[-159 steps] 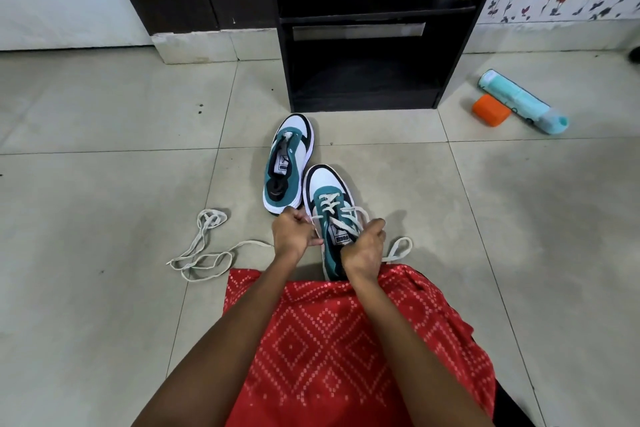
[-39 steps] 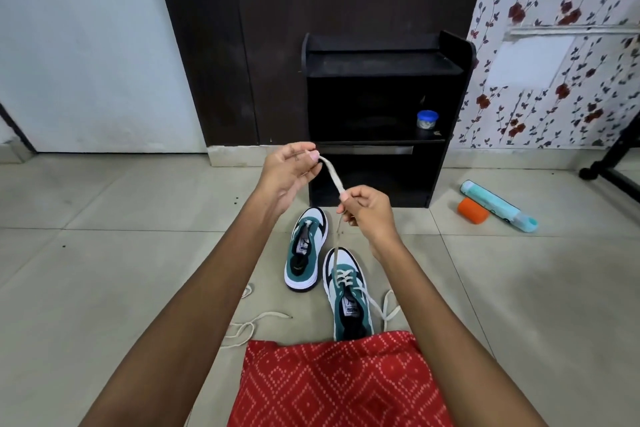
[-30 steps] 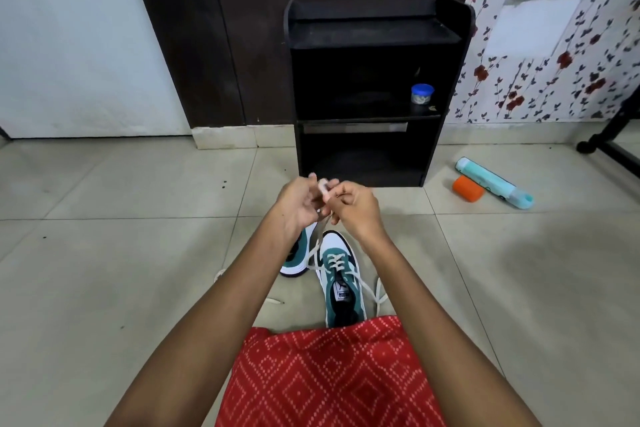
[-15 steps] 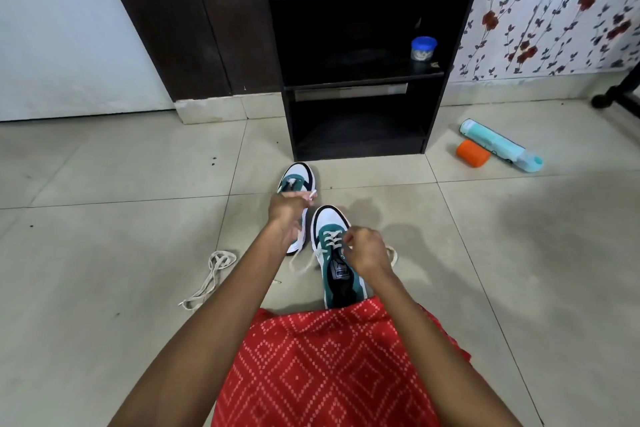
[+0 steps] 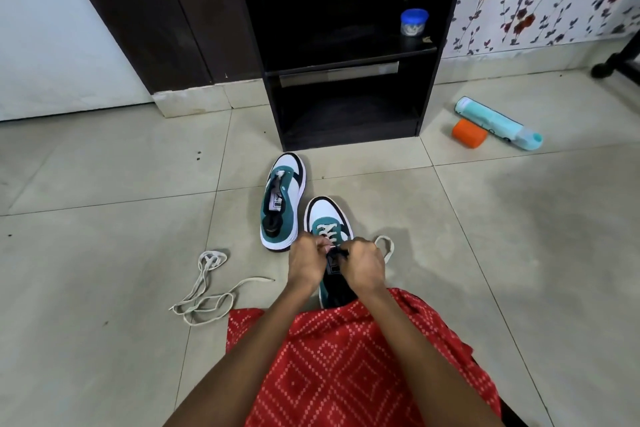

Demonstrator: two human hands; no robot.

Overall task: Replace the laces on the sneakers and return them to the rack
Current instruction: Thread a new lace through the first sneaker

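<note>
While left hand [image 5: 306, 263] and right hand [image 5: 363, 265] pinch lace [image 5: 326, 230], sneaker [image 5: 325, 210] lies directly beneath.

White tongue label [image 5: 276, 203] on the unlaced sneaker [image 5: 290, 217]: dark blocky print, too blurred to read. Nothing else legible anywhere.

Your left hand [image 5: 306, 262] and right hand [image 5: 363, 265] cover the middle of the near sneaker [image 5: 323, 211]. Its eyelets there are hidden, and only a sliver of the lace [image 5: 327, 229] shows between your curled fingers. The red garment [image 5: 346, 357] hides the heel. The top edge cuts off the rack [image 5: 349, 139]. The label on the jar [image 5: 414, 21] is too small to read. The right edge cuts a black furniture foot [image 5: 613, 66].
</note>
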